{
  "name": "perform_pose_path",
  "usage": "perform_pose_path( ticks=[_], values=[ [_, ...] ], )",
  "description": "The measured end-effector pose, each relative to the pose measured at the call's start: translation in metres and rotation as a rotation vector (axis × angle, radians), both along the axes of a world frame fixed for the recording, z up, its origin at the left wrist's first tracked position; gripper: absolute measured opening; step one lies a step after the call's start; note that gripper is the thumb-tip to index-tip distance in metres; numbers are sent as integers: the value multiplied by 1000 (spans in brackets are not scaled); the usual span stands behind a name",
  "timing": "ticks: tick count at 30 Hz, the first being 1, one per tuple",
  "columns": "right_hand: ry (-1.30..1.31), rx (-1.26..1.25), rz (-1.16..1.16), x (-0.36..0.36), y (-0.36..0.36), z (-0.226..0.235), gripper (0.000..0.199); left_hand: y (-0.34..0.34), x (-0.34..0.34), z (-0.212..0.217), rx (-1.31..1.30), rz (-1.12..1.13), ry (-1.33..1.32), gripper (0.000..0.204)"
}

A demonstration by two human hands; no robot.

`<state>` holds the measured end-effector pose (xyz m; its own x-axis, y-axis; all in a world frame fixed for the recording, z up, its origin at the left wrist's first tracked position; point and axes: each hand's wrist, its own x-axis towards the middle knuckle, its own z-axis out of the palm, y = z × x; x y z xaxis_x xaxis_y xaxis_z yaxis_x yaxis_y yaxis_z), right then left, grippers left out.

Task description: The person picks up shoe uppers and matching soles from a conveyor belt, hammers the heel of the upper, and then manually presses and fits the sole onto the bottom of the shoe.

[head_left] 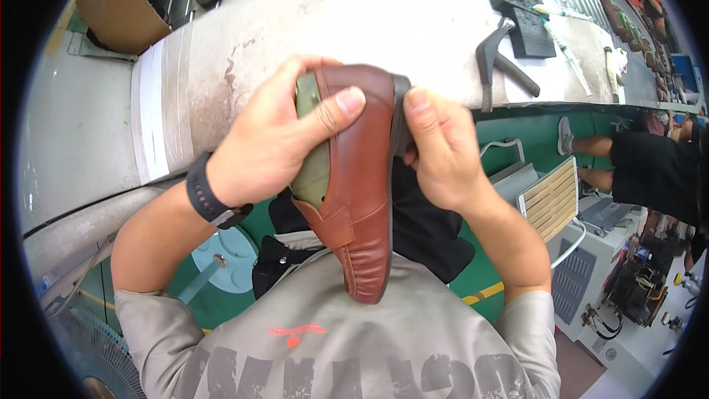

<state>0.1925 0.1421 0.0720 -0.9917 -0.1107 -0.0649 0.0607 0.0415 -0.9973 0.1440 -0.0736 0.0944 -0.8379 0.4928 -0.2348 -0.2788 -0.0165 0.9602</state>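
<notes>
I hold a brown leather loafer point(362, 185) upright in front of my chest, toe pointing down toward my grey shirt. A green shoe last point(314, 166) fills its inside. My left hand point(273, 140), with a black watch on the wrist, wraps the heel and last, thumb pressed on the upper's top edge. My right hand point(439, 148) grips the dark sole edge at the heel from the right side.
A worn white workbench point(332, 22) runs across in front of me. On it lie a hammer-like tool point(495, 55), black rubber pieces point(521, 18) and a cardboard box point(118, 4). A seated person's legs point(635, 166) and a machine are at right. A fan point(96, 355) stands lower left.
</notes>
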Motion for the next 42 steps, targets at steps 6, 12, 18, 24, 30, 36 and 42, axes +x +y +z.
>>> perform_pose_path(
  ticks=[6,12,18,24,30,36,42],
  values=[
    [-187,-56,34,20,-8,-50,48,-6,12,-39,-244,-71,-15,56],
    [-80,121,14,22,-14,-57,46,-9,15,-40,-318,-82,23,53],
    [150,358,-53,24,-22,-51,38,-1,20,-35,-382,-58,68,53],
    [258,532,-13,18,-21,-53,37,-1,21,-35,-389,-39,64,50],
    [-190,35,37,6,-16,-58,57,1,16,-37,-345,-75,43,47],
    [45,608,13,-3,-8,-36,51,-5,16,-44,-249,-46,46,41],
    [-25,294,185,0,27,-5,70,8,24,-28,-195,-105,230,40]
  ],
)
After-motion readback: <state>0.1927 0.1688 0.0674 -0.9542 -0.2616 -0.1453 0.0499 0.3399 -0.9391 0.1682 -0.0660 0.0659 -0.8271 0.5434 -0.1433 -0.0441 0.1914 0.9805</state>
